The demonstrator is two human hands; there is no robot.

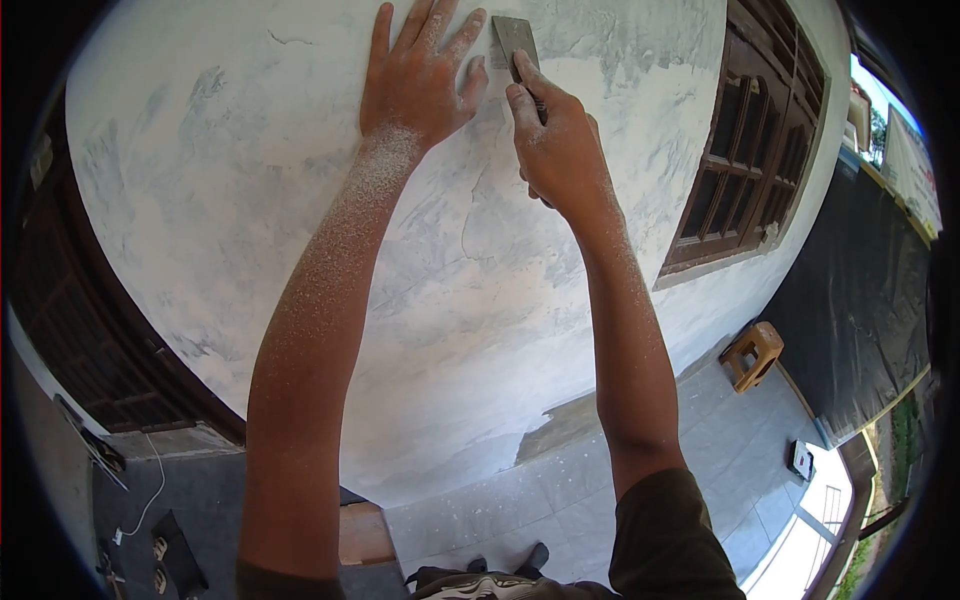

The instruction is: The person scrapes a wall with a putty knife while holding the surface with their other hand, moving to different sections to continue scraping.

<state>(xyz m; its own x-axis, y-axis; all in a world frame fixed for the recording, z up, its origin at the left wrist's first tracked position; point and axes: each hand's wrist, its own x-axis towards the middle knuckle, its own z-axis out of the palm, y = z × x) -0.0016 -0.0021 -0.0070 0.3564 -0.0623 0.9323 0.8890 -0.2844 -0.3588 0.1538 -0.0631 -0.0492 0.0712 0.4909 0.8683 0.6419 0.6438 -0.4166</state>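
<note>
My right hand [562, 140] is wrapped round the handle of a putty knife [514, 36], whose flat metal blade points up against the wall [470, 290]. To its left, my left hand [422, 78] lies on the wall with the fingers stretched upward and spread. Pale dust coats both hands and the left forearm. The plaster is white with grey patches, and a thin crack runs below the hands.
A brown wooden window [752, 130] is set in the wall at right. A stool [752, 355] stands on the tiled floor [560, 510] beside a dark sheet [860, 290]. Dark wooden woodwork [95, 310] fills the left side. A white cable [158, 480] lies at lower left.
</note>
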